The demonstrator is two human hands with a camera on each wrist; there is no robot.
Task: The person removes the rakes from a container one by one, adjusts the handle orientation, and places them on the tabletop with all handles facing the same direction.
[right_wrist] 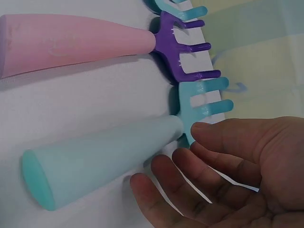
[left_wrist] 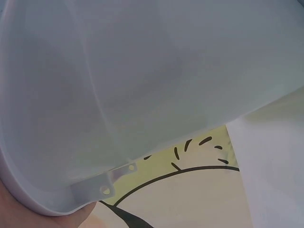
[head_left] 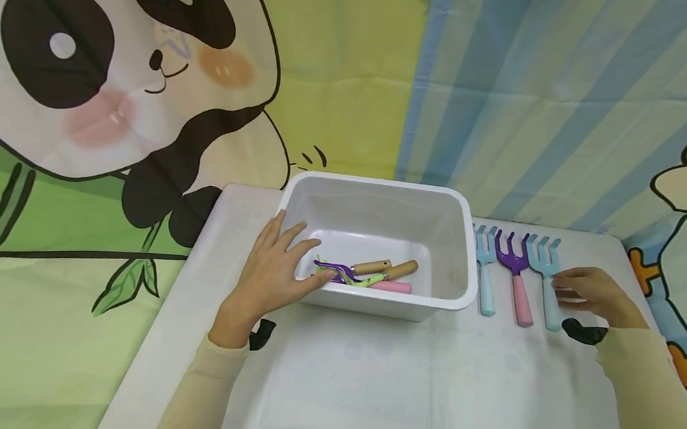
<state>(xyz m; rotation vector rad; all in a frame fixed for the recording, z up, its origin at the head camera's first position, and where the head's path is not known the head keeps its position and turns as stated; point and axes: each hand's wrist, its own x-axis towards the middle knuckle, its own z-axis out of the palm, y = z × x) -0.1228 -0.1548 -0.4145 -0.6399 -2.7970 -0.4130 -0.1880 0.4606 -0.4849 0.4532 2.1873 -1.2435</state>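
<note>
A white plastic bin [head_left: 367, 304] stands on the table with several small garden tools [head_left: 369, 274] inside, showing wooden and pink handles and purple and green metal parts. My left hand [head_left: 273, 263] rests at the bin's front left corner, fingers spread and thumb over the front rim. To the right of the bin lie three hand rakes side by side: a light blue one [head_left: 487, 273], a purple one with a pink handle [head_left: 520, 282] and another light blue one [head_left: 548, 284]. My right hand [head_left: 597, 295] is beside this last rake, its loosely bent fingers near the neck [right_wrist: 176, 126].
The white table [head_left: 366, 391] extends in front of the bin. Behind it hangs a printed cloth [head_left: 354, 74] with a panda on the left. The bin stands near the table's back edge, and the rakes' tines reach toward that edge.
</note>
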